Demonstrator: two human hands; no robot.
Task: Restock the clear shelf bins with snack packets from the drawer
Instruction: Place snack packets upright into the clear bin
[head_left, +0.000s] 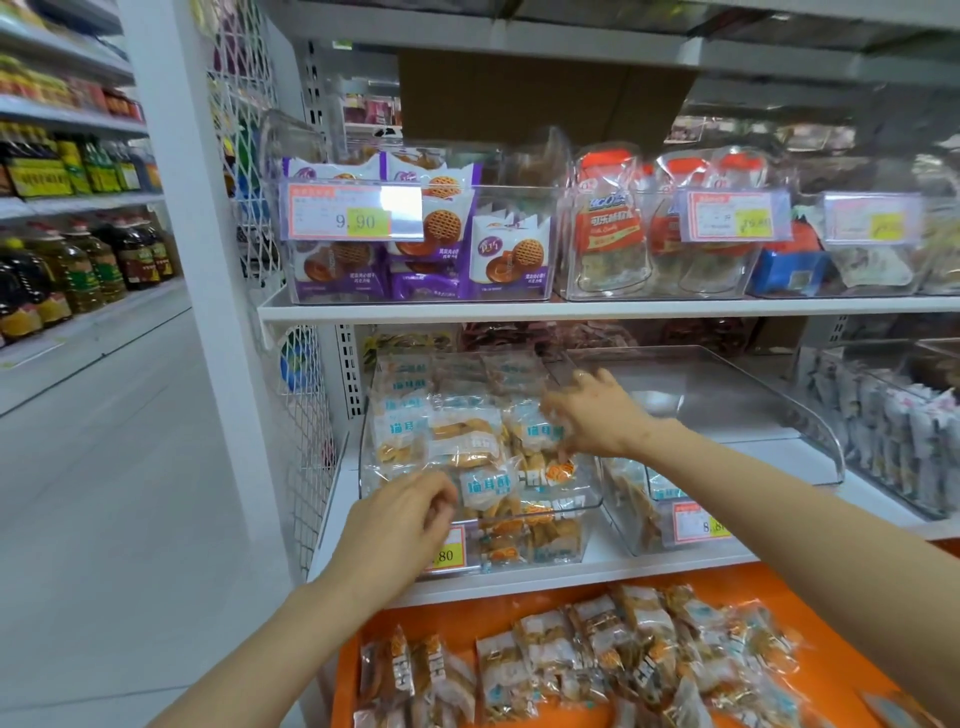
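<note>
Right hand (597, 415) gripped a snack pkt (540, 434) atop the heaped clear bin (587, 501), left hand (400, 514) curled at its front, contents unclear; spare pkts (597, 654) in the orange drawer (441, 623) looked light, slippery, brittle, so best pinched at seams.

forearms, left hand (400, 512) and right hand (597, 415) seemingly bare.
</note>
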